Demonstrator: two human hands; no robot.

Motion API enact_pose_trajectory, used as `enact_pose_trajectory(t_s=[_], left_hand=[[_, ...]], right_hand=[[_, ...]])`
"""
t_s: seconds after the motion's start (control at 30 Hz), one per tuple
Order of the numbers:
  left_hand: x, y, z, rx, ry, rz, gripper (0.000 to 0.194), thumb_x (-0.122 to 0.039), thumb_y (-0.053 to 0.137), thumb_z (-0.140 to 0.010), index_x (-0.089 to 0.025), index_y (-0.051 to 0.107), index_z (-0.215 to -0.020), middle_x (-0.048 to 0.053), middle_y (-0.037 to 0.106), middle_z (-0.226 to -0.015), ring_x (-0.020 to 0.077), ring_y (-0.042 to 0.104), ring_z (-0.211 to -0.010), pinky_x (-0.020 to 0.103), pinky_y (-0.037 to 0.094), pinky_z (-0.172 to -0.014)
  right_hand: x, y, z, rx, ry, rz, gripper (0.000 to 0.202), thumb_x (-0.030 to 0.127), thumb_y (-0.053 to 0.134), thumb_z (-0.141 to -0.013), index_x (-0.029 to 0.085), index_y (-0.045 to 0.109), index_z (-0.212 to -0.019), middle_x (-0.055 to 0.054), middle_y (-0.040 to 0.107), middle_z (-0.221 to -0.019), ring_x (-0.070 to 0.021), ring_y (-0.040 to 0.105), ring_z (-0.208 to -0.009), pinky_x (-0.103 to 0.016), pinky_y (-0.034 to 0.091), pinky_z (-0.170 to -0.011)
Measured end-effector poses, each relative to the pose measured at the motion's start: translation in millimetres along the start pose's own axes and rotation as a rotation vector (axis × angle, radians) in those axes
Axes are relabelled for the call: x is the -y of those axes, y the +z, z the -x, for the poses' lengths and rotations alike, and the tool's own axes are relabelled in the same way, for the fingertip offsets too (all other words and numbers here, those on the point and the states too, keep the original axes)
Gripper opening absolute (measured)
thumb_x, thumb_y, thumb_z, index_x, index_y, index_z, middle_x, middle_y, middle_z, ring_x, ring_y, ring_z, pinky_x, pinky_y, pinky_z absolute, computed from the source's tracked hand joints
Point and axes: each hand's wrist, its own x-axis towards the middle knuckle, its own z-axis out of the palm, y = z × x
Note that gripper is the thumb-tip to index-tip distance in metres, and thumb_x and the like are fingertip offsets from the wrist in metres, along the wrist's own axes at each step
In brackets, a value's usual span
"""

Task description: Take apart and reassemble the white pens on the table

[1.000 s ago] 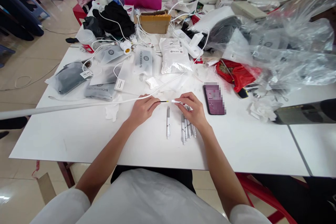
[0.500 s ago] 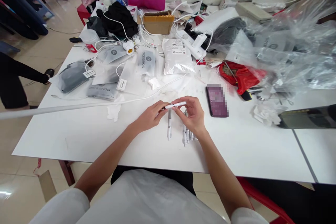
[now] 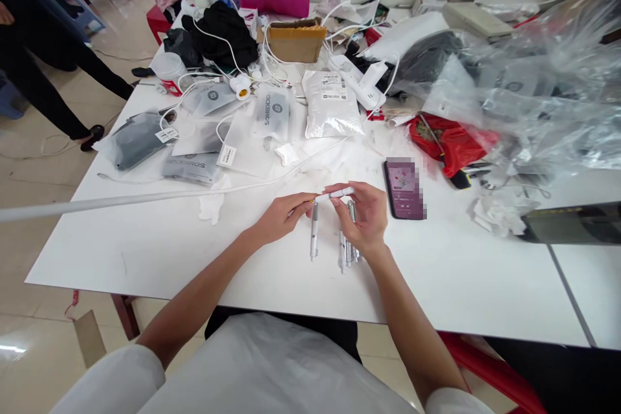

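Observation:
Between my hands a white pen (image 3: 342, 194) is held nearly level above the table. My right hand (image 3: 366, 215) pinches its white barrel between thumb and fingers. At the pen's other end, my left hand (image 3: 286, 215) has its fingertips closed around the tip, where a small orange-yellow bit shows. One silver-and-white pen (image 3: 314, 233) lies on the table just below my fingers. Several similar pens (image 3: 345, 249) lie side by side, partly hidden by my right hand.
A phone (image 3: 405, 189) lies right of my hands. Bagged packages (image 3: 191, 165), a white parcel (image 3: 330, 107), cables and a cardboard box (image 3: 295, 43) cover the back. A red bag (image 3: 453, 149) and clear plastic (image 3: 548, 90) are at the right. A person's legs (image 3: 63, 84) show at left.
The two hands are slightly farther apart, and an orange-yellow bit now shows at the pen's left end. The camera view has shifted a little. The person at the left has stepped further into view.

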Motion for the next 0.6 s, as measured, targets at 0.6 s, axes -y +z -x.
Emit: enact_pose_trajectory(t_s=[0.6], left_hand=[[-9.3, -2.7, -1.6, -0.019, -0.079, 0.102, 0.037, -0.047, 0.054, -0.112, -0.019, 0.077, -0.120, 0.004, 0.077, -0.089, 0.0124, 0.066, -0.074, 0.022, 0.049, -0.068]], right_hand=[[2.5, 4.4, -3.5, -0.069, -0.146, -0.029, 0.063, 0.005, 0.073, -0.096, 0.032, 0.052, -0.149, -0.006, 0.078, -0.115, -0.0256, 0.083, -0.103, -0.045, 0.073, -0.079]])
